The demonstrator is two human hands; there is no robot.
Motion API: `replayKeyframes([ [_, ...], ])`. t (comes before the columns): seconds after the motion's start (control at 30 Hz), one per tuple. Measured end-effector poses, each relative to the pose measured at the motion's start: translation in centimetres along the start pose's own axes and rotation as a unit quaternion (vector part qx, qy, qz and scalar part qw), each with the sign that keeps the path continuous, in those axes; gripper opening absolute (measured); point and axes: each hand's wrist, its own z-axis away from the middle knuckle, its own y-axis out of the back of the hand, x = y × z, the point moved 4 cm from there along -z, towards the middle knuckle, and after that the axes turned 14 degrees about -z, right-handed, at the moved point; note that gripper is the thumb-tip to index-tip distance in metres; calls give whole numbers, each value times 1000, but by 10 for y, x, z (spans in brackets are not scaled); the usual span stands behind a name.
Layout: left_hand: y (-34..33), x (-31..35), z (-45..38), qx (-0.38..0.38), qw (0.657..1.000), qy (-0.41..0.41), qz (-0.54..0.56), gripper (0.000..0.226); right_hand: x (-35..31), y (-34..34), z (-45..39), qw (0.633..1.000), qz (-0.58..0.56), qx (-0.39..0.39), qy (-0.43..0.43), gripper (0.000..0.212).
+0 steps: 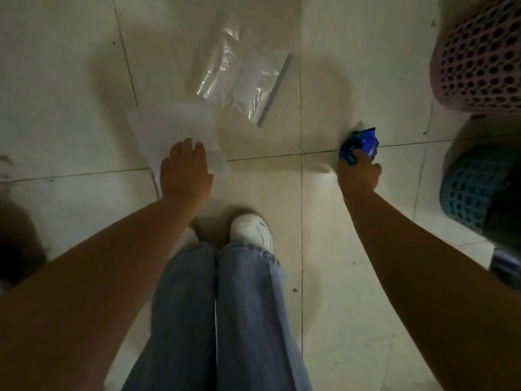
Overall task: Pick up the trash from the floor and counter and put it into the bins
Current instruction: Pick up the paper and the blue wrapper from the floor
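- Trash, three pieces on the pale tiled floor (70, 66): a crumpled blue foil wrapper (362, 142), a flat white sheet of paper (174, 128), and a clear plastic zip bag (239, 77) with a grey seal strip.
- Right hand (359, 172): my fingers are closed round the lower part of the blue wrapper; its crumpled top sticks out beyond my fingertips.
- Left hand (184, 172): palm down, fingers together and nearly straight, resting on the near corner of the white sheet. Whether they have pinched its edge I cannot tell.
- Clear bag: beyond my left fingertips, untouched, overlapping or just meeting the far edge of the sheet.
- Step in hand, as I judge it: floor pickup, one piece secured and a second being taken.
- Next move calls for: curling my left fingers under the thin sheet, which lies flush to the tile, then carrying both to the bins.
- Bins: a pink perforated plastic basket (482, 57) beyond and to the right of my right fingers, and a blue-green perforated basket (473, 187) just to their right.
- Hidden or unclear: both baskets are cut off by the frame, their contents unseen; no counter is in view; motion blur softens the sheet's edges; a dark shape at far left is unreadable.
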Motion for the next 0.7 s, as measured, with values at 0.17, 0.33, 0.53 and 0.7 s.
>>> replayKeyframes([
  [0.17, -30, 6, -49, 37, 995, -50, -78, 34, 11, -23, -46, 999, 12, 43, 29, 37],
  [0.33, -10, 2, -34, 74, 994, -61, -53, 18, 4, -27, -20, 997, -1, 17, 81, 34],
  [0.53, 101, 30, 69, 80, 989, -115, 46, 5, -9, 43, 79, 991, -110, -64, 43, 34],
  [0.7, 226, 96, 155, 28, 981, -159, 103, 26, -9, 177, 151, 981, -180, -70, -18, 30],
])
